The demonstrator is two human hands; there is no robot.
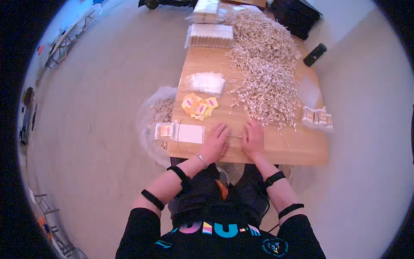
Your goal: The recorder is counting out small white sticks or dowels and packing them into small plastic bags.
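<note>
My left hand (216, 141) and my right hand (253, 139) are low over the near part of the wooden table, a short gap apart. A thin cotton swab (234, 136) spans that gap, its ends meeting the fingers of both hands. Both sets of fingers are bent inward and slightly blurred; whether more swabs are inside them is hidden. Just beyond my right hand begins a large heap of loose cotton swabs (269, 73). Beside my left hand lies a white card (190, 134), and a filled clear pack of swabs (164, 131) rests at the table's left edge.
Orange-yellow paper labels (199, 107) and clear plastic bags (207, 82) lie on the left side. Stacked swab packs (211, 36) stand far left. Small packs (317, 116) sit at the right edge, a black bottle (315, 55) farther back. A plastic-lined container of swabs (161, 111) stands beside the table.
</note>
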